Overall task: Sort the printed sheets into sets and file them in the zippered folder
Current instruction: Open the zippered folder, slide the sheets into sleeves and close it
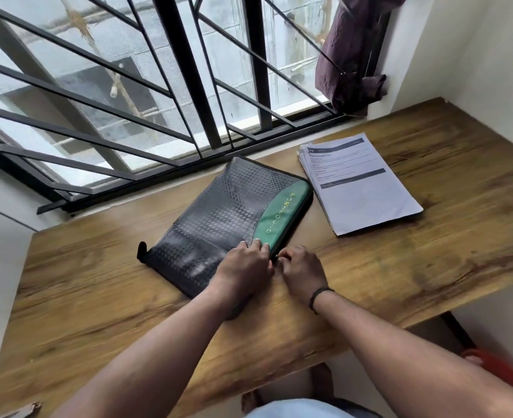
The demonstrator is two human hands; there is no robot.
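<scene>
A black zippered folder with a green corner panel lies flat and zipped in the middle of the wooden desk. My left hand rests on its near right corner, fingers pressing down on the cover. My right hand sits just beside that corner, fingers curled and pinching at the zipper pull on the folder's edge; the pull itself is mostly hidden. A stack of printed sheets lies to the right of the folder, apart from it, text side up.
A barred window runs along the desk's far edge. Purple cloth hangs at the window's right end. White walls close in on both sides. An orange object sits on the floor at the lower right.
</scene>
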